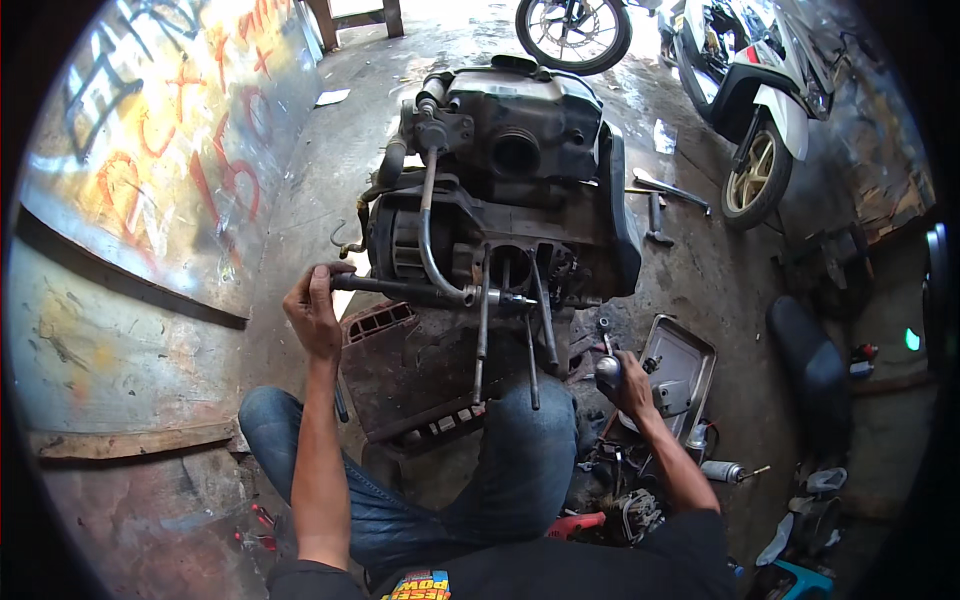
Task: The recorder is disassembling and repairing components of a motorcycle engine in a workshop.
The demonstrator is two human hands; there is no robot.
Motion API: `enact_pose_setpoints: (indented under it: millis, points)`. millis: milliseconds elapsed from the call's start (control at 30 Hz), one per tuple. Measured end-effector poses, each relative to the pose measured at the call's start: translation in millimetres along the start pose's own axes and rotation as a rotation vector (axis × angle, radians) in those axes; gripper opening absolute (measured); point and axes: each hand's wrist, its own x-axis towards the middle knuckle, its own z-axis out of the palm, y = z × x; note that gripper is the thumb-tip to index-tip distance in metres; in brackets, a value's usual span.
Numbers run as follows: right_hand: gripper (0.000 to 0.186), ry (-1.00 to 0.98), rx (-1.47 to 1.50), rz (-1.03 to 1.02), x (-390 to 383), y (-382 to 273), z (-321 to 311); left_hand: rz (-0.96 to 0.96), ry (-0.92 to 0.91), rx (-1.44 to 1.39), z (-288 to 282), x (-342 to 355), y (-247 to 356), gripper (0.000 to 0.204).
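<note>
A dirty motor-scooter engine (530, 215) with a black housing fills the middle, with several long studs (483, 340) sticking out toward me from its open bore (508, 262). My left hand (316, 305) is closed around the end of a long dark bar (390, 284) that runs sideways across the engine’s near side. Below and right of the studs, my right hand (630, 383) grips a silver metal piece (607, 368) with a rounded end; its exact kind is unclear. A metal tray (690, 340) with parts lies beside that hand.
A white scooter (770, 110) stands back right, a front wheel (570, 30) at the top. A hammer (656, 225) lies right of the engine. Painted panels (140, 150) line the left. A black seat (805, 360), spray can (722, 470) and scattered tools are at right.
</note>
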Motion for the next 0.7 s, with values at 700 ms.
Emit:
enact_pose_setpoints:
  millis: [700]
  points:
    - [0.073,0.423,-0.167,-0.358,20,-280,-136,0.088,-0.068,-0.139,-6,3,-16,0.041]
